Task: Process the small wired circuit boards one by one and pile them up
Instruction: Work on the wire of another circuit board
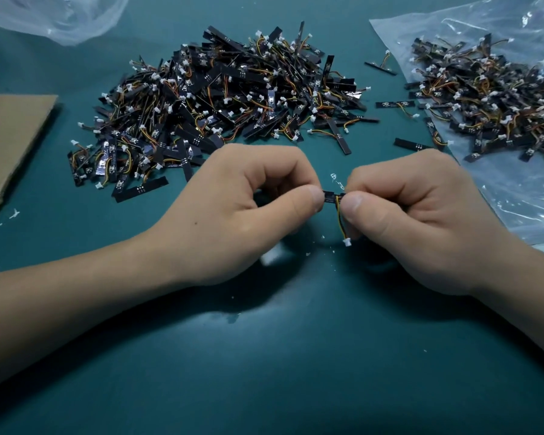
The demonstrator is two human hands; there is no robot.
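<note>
head cam: i'm looking at one small circuit board (331, 196) over the teal worktop (264, 356). left hand (233, 211) and right hand (421, 221) each have a grip pinching one end of it. its wire hangs down to a white plug (347, 242). big pile (220, 95) sits behind, and a second pile (490, 98) lies on a plastic bag (515, 189) at right.

Bare left hand (233, 211) and right hand (421, 215), bare forearms (76, 306), thumbnails (315, 196) trimmed short.

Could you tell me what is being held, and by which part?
One small circuit board: the left hand pinches its left end, the right hand its right end, where the wires leave.
</note>
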